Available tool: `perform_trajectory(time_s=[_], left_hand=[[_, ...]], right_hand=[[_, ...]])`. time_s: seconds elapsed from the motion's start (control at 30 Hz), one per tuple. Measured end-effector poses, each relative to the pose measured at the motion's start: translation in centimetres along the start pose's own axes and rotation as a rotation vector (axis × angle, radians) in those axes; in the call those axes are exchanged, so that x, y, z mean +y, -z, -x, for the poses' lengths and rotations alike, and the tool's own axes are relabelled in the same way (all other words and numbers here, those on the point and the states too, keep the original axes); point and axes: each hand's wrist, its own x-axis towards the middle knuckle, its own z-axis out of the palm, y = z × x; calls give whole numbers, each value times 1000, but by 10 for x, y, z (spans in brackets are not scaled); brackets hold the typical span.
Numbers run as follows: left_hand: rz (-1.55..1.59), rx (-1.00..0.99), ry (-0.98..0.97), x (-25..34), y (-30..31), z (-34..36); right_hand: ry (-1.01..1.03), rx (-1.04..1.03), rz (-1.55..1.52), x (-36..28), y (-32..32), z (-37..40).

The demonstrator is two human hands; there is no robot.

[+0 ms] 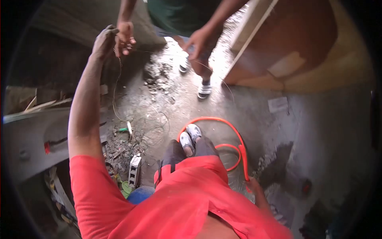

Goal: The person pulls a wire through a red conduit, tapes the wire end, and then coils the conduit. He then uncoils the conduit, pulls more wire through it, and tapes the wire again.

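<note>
My left hand (105, 41) is raised at the upper left, its fingers bent and pressed together; what they hold, if anything, is hidden. Right beside it is the hand (125, 38) of a person in a dark green shirt. A thin wire (114, 93) hangs below these two hands toward the floor. Another thin strand (213, 70) passes by that person's other hand (197, 43). Low on the right, my right hand (256, 189) is closed around an orange flexible tube (243, 157), which loops over the floor near my feet.
Rubble and tangled wire lie on the floor at left, with a white multi-socket block (134, 170) and a blue round object (140, 195). A wooden panel (286, 47) leans at the upper right. Planks (41, 106) and a grey ledge (39, 149) border the left.
</note>
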Motion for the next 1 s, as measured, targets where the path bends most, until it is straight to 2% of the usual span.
perform_trajectory(time_s=[0.03,0.07,0.2,0.23,0.27,0.33,0.4,0.47,0.53,0.6,0.63,0.67,0.73,0.77,0.8,0.83,0.87,0.9,0.93,0.97,1.0], left_hand=[[25,-24,-22,-6,-11,-8],[20,-42,-24,-13,-18,-15],[-27,-66,9,-31,-29,-22],[-388,71,-153,18,-15,2],[-374,69,-153,17,-17,1],[-231,279,-150,8,-25,-6],[-225,309,-137,-4,-36,-19],[-234,584,-253,-19,-54,-23],[-104,537,-240,5,-49,-7],[411,469,-5,59,-39,35],[181,529,78,53,-43,47],[198,531,78,26,-65,53],[221,829,173,-39,-122,77],[322,580,421,-7,-123,120],[174,460,249,-24,-154,151],[228,410,181,-30,-200,189],[64,135,203,-24,-234,232],[618,-99,366,-18,-265,275],[734,-267,578,14,-267,315],[691,-346,558,19,-284,356],[774,-345,474,16,-299,401]], right_hand=[[58,35,12,10,-9,-1],[31,43,-6,7,-11,6],[-11,-63,41,-31,9,19],[6,-81,37,-34,12,24],[-6,-76,40,-31,10,28],[-55,-22,135,-21,2,33],[-126,-35,57,-15,-5,38],[-211,-59,-9,-7,-9,55],[-86,123,106,-16,-15,64],[-94,147,88,-49,-3,81],[-83,159,75,-60,-2,91],[-92,172,78,-62,-4,94],[-49,148,-56,-66,0,94],[-34,145,-34,-77,4,95],[-34,170,-35,-91,10,98],[-35,191,-38,-104,13,100],[-9,179,-18,-108,16,97],[28,186,10,-111,22,93],[65,194,40,-113,28,88],[97,186,63,-111,34,84],[140,216,100,-108,41,79]])
